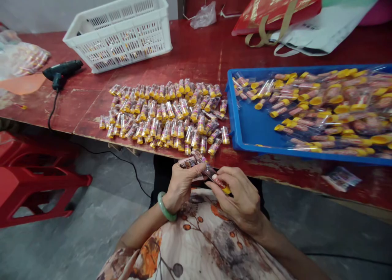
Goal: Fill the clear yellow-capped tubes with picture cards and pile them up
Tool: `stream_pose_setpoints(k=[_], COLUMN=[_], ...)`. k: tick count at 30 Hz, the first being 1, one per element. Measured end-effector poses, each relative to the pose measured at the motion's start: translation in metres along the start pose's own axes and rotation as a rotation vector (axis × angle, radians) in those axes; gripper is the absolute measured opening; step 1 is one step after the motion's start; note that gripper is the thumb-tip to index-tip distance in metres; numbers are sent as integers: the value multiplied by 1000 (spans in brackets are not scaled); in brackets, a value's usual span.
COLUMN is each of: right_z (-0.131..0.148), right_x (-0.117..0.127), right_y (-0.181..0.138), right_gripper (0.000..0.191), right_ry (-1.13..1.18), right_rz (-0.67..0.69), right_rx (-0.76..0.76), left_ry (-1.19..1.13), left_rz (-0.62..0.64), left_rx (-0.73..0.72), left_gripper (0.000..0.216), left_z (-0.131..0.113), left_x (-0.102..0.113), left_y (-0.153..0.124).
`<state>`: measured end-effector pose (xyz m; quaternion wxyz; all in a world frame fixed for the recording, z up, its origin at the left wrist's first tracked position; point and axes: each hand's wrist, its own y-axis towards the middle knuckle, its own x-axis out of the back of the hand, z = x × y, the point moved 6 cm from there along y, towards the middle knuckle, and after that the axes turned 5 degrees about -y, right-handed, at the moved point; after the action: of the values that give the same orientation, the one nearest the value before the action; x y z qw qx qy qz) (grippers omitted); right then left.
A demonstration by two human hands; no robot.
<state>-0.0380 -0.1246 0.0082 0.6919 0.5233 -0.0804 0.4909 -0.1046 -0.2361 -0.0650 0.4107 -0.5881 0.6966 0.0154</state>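
Note:
My left hand [180, 185], with a green bangle at its wrist, is closed on a small stack of printed plastic sleeves [187, 162]. Between my hands one clear sleeve [209, 170] meets a small tube with a yellow end [219, 182]. My right hand [240, 196] pinches that tube near its yellow end. How far the tube sits inside the sleeve I cannot tell. Just beyond my hands, many wrapped yellow-ended tubes [165, 116] lie in rows on the red table [199, 61].
A blue tray [255, 127] with many loose yellow-ended tubes stands at the right. At the back is a white plastic basket [122, 39]; a black heat gun [61, 71] lies left. Bags [329, 21] rest at the back right. Red stools [39, 182] stand at the left.

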Motion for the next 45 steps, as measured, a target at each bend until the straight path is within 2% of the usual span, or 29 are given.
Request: stream_pose_setpoints(k=[3, 9, 13, 15, 17, 19, 22, 27, 33, 39, 45], right_z=[3, 5, -3, -9, -16, -22, -26, -22, -24, -18, -15], right_x=[-1, -8, -10, -9, -8, -4, 0, 0, 1, 3, 2], right_y=[0, -6, 0, 5, 6, 3, -3, -7, -6, -12, -10], right_gripper=[24, 34, 27, 26, 37, 40, 29, 30, 28, 26, 27], right_ry=[-45, -69, 28, 129, 216, 249, 238, 161, 249, 91, 125], right_rz=[-14, 2, -25, 31, 125, 175, 135, 61, 108, -89, -127], right_rx=[31, 149, 65, 22, -20, -45, -58, -25, -34, -67, -135], left_ry=[-1, -18, -33, -59, -86, -88, -57, -72, -100, -66, -39], left_rz=[5, 54, 60, 55, 41, 38, 56, 46, 50, 65, 36], left_rx=[-28, -16, 43, 70, 70, 82, 126, 110, 128, 149, 164], left_gripper=[26, 26, 31, 33, 33, 33, 34, 33, 31, 31, 35], left_z=[0, 1, 5, 6, 4, 3, 4, 6, 10, 13, 17], left_x=[1, -2, -2, -1, 1, 2, 0, 0, 1, -3, -2], left_y=[1, -1, -1, 0, 0, 0, 0, 0, -2, -8, -13])
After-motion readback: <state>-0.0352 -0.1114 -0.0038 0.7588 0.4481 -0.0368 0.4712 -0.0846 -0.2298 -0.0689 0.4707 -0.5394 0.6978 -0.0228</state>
